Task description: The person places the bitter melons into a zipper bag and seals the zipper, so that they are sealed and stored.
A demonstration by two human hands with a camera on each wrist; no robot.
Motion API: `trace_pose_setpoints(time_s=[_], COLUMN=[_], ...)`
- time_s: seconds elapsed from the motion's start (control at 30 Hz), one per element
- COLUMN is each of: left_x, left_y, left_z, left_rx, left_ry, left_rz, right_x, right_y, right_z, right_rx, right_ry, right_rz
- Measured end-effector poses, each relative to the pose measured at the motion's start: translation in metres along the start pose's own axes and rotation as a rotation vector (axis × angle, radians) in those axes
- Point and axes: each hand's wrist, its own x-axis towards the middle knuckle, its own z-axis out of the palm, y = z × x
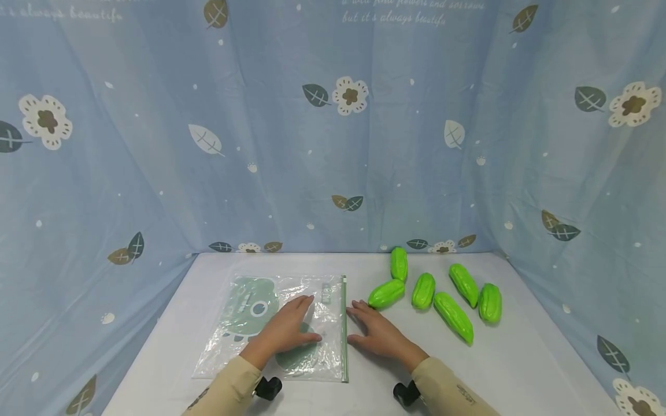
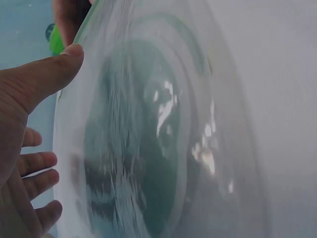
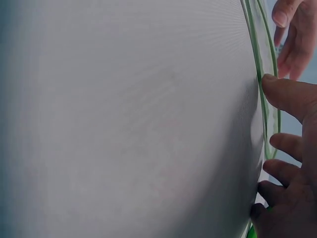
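White table [image 1: 364, 398] before a blue floral curtain [image 1: 333, 144], the clear bag [image 1: 254, 309] lying flat; the head view shows all six green gourds [image 1: 454, 318] at right, the wrist views only slivers of green. Left hand [image 1: 285, 327], fingers spread, over the bag, gripping nothing; right hand [image 1: 382, 336] likewise open, touching its zip edge [image 1: 344, 326].

Beige sleeves [image 1: 233, 382], black wrist cameras [image 1: 269, 389]
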Motion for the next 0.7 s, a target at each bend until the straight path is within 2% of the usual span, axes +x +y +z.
trace_pose_setpoints(time_s=[0.47, 0.7], left_x=[0.017, 0.03], left_y=[0.019, 0.027], left_z=[0.013, 0.022], left_rx=[0.007, 0.046], left_ry=[-0.033, -0.002], left_rz=[0.018, -0.006], right_x=[0.005, 0.007], right_y=[-0.002, -0.001], right_z=[0.0, 0.002], right_rx=[-0.048, -0.063], right_ry=[-0.007, -0.012], right_rz=[-0.014, -0.02])
